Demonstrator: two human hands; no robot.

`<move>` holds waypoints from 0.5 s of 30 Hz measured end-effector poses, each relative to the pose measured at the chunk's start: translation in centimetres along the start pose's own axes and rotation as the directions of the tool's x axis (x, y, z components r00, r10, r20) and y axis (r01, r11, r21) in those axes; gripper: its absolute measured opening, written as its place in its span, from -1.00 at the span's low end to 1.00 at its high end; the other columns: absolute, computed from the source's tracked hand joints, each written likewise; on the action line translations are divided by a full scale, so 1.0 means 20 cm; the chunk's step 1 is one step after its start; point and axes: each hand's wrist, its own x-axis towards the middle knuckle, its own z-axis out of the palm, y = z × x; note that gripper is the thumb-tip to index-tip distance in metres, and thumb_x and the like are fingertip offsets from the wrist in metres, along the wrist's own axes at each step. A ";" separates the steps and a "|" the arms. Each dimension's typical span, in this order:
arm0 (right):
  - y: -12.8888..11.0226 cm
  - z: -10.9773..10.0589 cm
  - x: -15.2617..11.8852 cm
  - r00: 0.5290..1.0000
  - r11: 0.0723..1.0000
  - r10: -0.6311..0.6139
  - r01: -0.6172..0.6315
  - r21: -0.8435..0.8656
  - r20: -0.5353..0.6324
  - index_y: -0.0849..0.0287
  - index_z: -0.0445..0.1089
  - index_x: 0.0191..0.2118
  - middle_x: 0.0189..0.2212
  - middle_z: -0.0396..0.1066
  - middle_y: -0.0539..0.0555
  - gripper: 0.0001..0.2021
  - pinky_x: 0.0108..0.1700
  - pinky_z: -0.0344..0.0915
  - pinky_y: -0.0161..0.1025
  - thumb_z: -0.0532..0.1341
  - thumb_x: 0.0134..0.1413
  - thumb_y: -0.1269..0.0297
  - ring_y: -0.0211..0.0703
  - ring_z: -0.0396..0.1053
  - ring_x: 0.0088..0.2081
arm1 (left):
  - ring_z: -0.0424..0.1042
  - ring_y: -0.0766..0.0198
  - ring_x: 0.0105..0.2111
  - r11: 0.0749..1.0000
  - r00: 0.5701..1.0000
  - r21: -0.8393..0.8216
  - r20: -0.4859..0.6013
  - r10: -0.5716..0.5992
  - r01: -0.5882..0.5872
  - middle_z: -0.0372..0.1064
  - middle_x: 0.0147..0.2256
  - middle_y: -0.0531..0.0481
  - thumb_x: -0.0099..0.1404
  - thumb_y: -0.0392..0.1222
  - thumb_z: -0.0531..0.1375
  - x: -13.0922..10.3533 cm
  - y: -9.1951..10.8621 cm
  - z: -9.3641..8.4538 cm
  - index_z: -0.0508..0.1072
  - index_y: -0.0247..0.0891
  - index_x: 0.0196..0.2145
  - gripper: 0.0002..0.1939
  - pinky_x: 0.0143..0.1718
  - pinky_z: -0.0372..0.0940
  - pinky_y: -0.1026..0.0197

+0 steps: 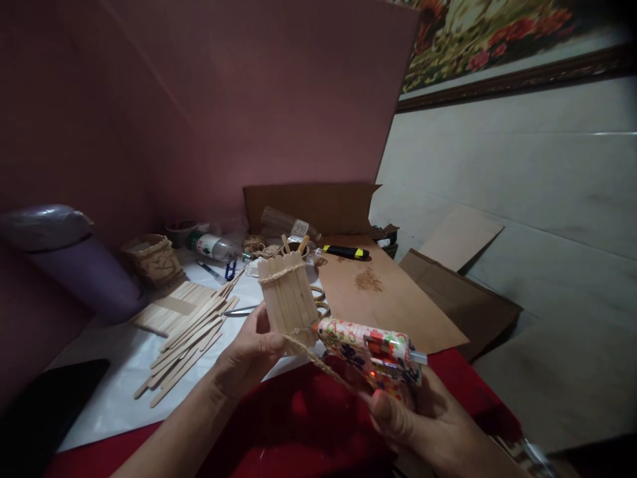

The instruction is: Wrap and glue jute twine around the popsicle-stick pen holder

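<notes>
My left hand [253, 348] grips the lower left of an upright panel of wooden craft sticks [287, 295], its thumb by the lower edge. Twine runs across the panel's top, and another length of twine [323, 366] stretches from its lower edge toward my right hand [415, 411]. That hand is closed around a flower-patterned glue gun [368, 345], with the twine near its thumb. The gun's nozzle is at the lower right of the panel, close to the twine; whether they touch cannot be told. A small light glows on the gun.
Loose craft sticks [192, 342] and a flat stick panel [174, 307] lie on the left. Scissors [321, 302] are behind the held panel. A cutter [346, 251] rests on cardboard [383, 292]. Bottles [213, 245] and a decorated box [152, 260] stand further back.
</notes>
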 end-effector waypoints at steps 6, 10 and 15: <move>0.01 -0.01 0.00 0.999 0.999 0.044 -0.044 0.003 -0.019 0.00 0.41 0.07 -0.13 0.52 0.15 -0.49 0.09 0.29 0.04 0.27 0.01 -0.08 0.10 0.42 -0.04 | 0.45 -0.08 -0.12 1.000 0.999 -0.015 0.036 -0.013 0.013 0.50 -0.13 -0.21 -0.09 -0.23 0.40 0.00 0.00 0.00 0.44 -0.30 -0.02 -0.38 -0.09 0.32 0.00; 0.04 -0.02 0.00 0.998 0.998 0.057 -0.056 0.039 -0.029 0.02 0.41 0.07 -0.07 0.49 0.16 -0.47 0.08 0.29 0.01 0.28 -0.01 -0.10 0.05 0.43 -0.05 | 0.45 -0.05 -0.12 1.000 0.999 -0.026 0.048 -0.011 0.012 0.51 -0.14 -0.20 -0.07 -0.24 0.39 -0.01 0.00 0.00 0.44 -0.31 -0.01 -0.39 -0.06 0.31 0.00; 0.03 -0.01 -0.01 0.997 1.000 0.010 -0.009 0.015 -0.075 -0.01 0.45 0.02 -0.16 0.52 0.11 -0.55 0.12 0.27 -0.01 0.29 0.02 -0.04 0.05 0.40 0.00 | 0.45 -0.07 -0.11 0.999 0.999 -0.041 0.033 -0.004 0.006 0.50 -0.13 -0.21 -0.08 -0.26 0.39 -0.01 0.00 -0.02 0.43 -0.32 0.00 -0.38 -0.04 0.30 -0.02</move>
